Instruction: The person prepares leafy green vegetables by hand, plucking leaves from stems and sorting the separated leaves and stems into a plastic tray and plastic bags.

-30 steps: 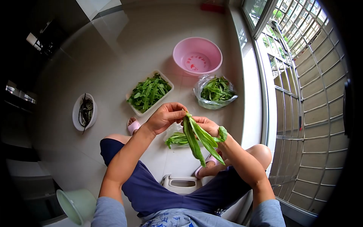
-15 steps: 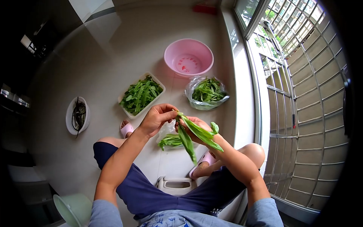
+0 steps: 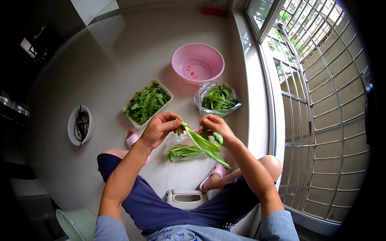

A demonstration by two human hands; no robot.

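Observation:
My left hand [image 3: 161, 129] pinches the pale stem end of a leafy green vegetable [image 3: 200, 141], whose long leaves slant down to the right. Apart from it, my right hand [image 3: 218, 127] has its fingers closed on a green leaf [image 3: 218, 138], partly hidden by the fingers. Below both hands, trimmed green stalks [image 3: 183, 151] lie on a clear plastic bag [image 3: 175, 139] on the floor. Ahead on the left is a cream tray [image 3: 171, 93] heaped with greens [image 3: 147, 103]. To its right, a clear plastic bag [image 3: 200, 103] holds more leaves [image 3: 219, 97].
A pink basin [image 3: 198, 60] stands beyond the greens. On the left, a white basket [image 3: 74, 134] holds dark, thin strands. A light plastic stool [image 3: 185, 197] is between my legs, and a pale green bucket [image 3: 76, 223] stands lower left. A barred window [image 3: 321, 112] lines the right.
My right hand has moved away from my left, taking a leaf. A long leaf that hung down between the hands no longer hangs there. The left hand still holds the stem.

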